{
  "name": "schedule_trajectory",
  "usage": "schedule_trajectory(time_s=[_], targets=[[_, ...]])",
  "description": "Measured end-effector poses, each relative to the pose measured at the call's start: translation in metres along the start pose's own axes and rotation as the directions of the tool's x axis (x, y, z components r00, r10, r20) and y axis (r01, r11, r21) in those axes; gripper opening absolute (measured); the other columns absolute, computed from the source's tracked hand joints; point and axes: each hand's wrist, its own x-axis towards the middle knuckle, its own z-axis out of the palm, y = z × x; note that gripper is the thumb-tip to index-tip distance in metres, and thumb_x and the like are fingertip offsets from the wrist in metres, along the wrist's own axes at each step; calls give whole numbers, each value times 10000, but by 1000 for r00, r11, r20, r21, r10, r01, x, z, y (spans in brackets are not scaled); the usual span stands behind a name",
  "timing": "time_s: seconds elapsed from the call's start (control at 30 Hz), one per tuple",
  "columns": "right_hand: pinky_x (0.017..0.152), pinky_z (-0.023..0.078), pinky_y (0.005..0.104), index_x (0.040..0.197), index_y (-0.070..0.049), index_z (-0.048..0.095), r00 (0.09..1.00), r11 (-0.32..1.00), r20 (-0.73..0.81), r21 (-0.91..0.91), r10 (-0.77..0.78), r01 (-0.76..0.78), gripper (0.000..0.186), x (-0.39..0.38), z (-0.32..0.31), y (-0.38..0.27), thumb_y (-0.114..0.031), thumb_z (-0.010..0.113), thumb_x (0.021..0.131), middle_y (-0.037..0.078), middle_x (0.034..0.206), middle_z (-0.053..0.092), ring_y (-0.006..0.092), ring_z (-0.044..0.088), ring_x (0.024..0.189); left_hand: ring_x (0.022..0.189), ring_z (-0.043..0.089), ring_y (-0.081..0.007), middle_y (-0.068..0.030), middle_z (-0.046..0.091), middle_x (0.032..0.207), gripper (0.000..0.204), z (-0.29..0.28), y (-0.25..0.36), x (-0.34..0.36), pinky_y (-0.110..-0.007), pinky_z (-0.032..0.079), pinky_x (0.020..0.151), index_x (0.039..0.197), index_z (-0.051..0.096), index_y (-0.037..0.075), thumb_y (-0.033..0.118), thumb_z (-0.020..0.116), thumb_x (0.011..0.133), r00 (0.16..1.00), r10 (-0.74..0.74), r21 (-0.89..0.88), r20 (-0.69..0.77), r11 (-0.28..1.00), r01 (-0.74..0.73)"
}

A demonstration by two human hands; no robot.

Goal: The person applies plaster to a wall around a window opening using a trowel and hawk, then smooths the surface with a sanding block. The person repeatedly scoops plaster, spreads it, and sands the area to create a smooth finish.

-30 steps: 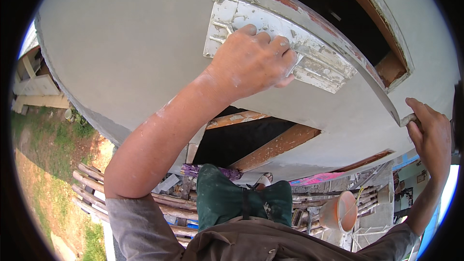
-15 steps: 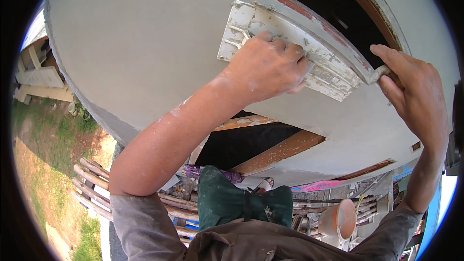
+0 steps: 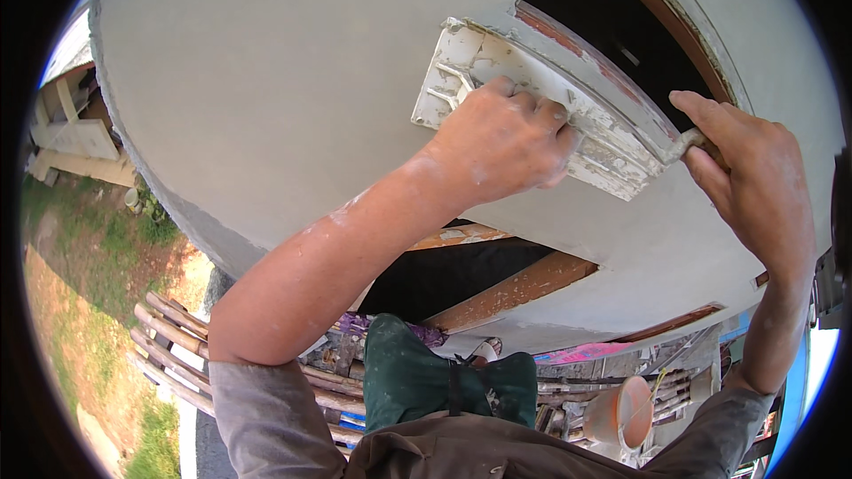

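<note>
My left hand (image 3: 515,137) is wrapped round the handle of a white plastering float (image 3: 495,55), smeared with grey plaster. The float lies along the lower edge of a window opening (image 3: 612,22) in the grey plastered wall (image 3: 240,89). On the right, my right hand (image 3: 759,173) grips a trowel (image 3: 683,143) by its handle, thumb stretched out along the top. The trowel's plaster-coated neck shows beside the float's right end. Its blade appears to lie along the float's upper edge, though where one ends is hard to make out.
Below the float is a second opening with a wooden frame (image 3: 524,288). Wooden poles (image 3: 169,337) form a platform underfoot, with an orange bucket (image 3: 621,412) on the right. Grass and bare soil (image 3: 89,328) lie far below at left. Rough plaster edges the upper window corner.
The float and my left hand have shifted slightly right and down in the picture. My right hand, still gripping the trowel, has moved a little left. The view has shifted slightly too.
</note>
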Motion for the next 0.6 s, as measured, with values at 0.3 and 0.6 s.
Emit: schedule_trajectory(time_s=[0.3,0.6], targets=[[713,507,419,1206,-42,634,997,997,32,-47,67,-65,378,8,-4,-18,-41,606,829,180,904,686,334,650,738,627,628,-177,-9,603,745,307,0,0,0,-319,458,573,753,622,118,390,760,722,1000,1,-10,22,1000,-1],[649,467,446,1130,-93,643,981,982,77,-82,179,-173,326,-30,-3,-10,-63,623,806,165,762,642,340,633,699,638,620,-169,-9,609,765,309,0,0,0,-315,454,586,753,621,119,396,757,734,1000,8,-21,7,1000,-8]])
